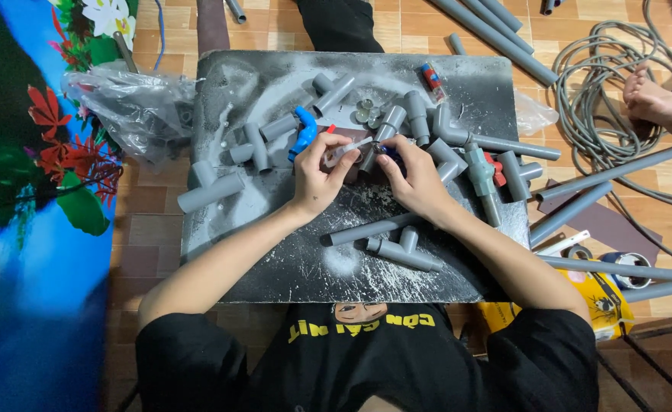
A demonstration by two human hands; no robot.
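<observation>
Grey pipe fitting (pixel 369 151) sits pinched between both hands over the board (pixel 275 252): left hand (pixel 319 177) grasps its white end, right hand (pixel 418 183) grips its other end. Blue valve (pixel 303 131) lies just left; loose tee (pixel 401 250) nearer the body.

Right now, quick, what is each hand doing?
Left hand: closed, pinching a small white strip.
Right hand: closed on a small dark blue thing, beside a grey pipe fitting.
</observation>
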